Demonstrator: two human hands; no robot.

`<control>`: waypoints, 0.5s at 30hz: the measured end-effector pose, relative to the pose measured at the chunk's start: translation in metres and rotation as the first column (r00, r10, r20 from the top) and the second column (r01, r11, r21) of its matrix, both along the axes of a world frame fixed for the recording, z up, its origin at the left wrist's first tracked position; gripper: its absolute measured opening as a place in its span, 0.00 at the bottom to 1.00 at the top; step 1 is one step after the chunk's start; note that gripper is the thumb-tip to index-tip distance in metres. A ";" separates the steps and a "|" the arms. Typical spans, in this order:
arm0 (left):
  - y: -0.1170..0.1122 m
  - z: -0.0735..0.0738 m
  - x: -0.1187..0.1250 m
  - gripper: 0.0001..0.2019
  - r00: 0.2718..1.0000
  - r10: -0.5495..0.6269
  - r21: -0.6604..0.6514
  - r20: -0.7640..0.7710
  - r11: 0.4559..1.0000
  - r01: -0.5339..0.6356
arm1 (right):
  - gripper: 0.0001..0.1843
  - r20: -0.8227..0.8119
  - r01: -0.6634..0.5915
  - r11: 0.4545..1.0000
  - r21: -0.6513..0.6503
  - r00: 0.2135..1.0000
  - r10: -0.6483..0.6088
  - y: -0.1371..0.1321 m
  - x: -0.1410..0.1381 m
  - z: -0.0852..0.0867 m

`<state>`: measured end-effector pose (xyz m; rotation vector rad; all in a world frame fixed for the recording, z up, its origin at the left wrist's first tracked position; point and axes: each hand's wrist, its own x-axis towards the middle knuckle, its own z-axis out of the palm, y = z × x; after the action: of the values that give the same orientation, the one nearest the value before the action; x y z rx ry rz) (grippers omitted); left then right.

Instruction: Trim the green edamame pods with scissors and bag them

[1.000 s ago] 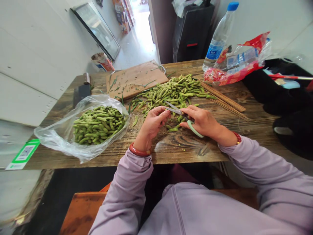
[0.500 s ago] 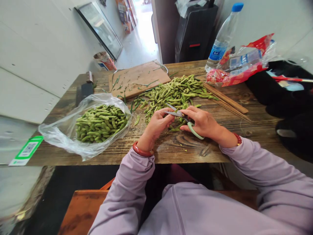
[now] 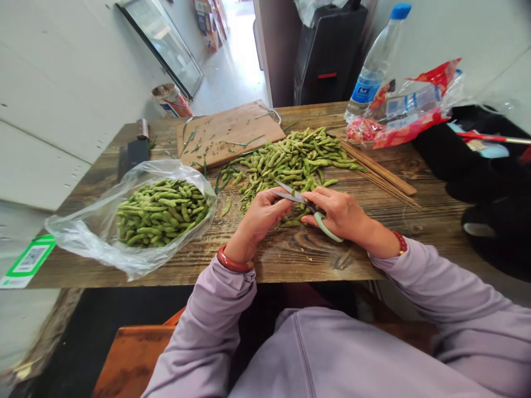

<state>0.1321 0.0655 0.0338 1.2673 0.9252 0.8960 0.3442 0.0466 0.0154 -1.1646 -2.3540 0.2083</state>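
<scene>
My right hand [image 3: 338, 213] is closed round the pale green handles of a pair of scissors [image 3: 322, 225]. Their blades point left, slightly parted, with a bit of green pod between them. At the blade tips my left hand [image 3: 265, 213] is closed, thumb and fingers pinched together on what seems to be a pod, mostly hidden by the fingers. A loose heap of green soybean pods [image 3: 286, 157] lies just beyond both hands. To the left, more pods [image 3: 164, 213] fill an open clear plastic bag [image 3: 89, 235].
Behind the heap lies a wooden cutting board [image 3: 228, 130] with green scraps. A cleaver [image 3: 135, 152] rests at the left. Wooden sticks [image 3: 381, 171] lie right of the heap. A water bottle [image 3: 367, 77], red plastic packaging [image 3: 409, 124] and black items [image 3: 460, 160] stand farther right.
The view has shifted slightly, so the table things sit a little farther left. Both hands stay together at the scissors, whose blades remain slightly apart.
</scene>
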 end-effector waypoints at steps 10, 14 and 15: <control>0.006 0.005 -0.007 0.07 0.980 0.185 -0.119 0.080 0.977 -0.175 | 0.21 0.020 0.060 0.998 -0.026 0.998 -0.060 0.001 0.000 0.000; 0.014 0.007 -0.017 0.08 0.937 0.289 -0.166 0.195 0.952 -0.259 | 0.21 -0.084 0.110 0.994 -0.007 0.990 -0.111 0.006 0.005 -0.002; 0.016 0.007 -0.019 0.09 0.929 0.304 -0.166 0.211 0.948 -0.272 | 0.21 -0.103 0.121 0.993 -0.005 0.987 -0.120 0.007 0.007 -0.002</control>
<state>0.1129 0.0814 0.0404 0.9000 0.9799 1.1676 0.3509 0.0536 0.0137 -1.2604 -2.1864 0.2198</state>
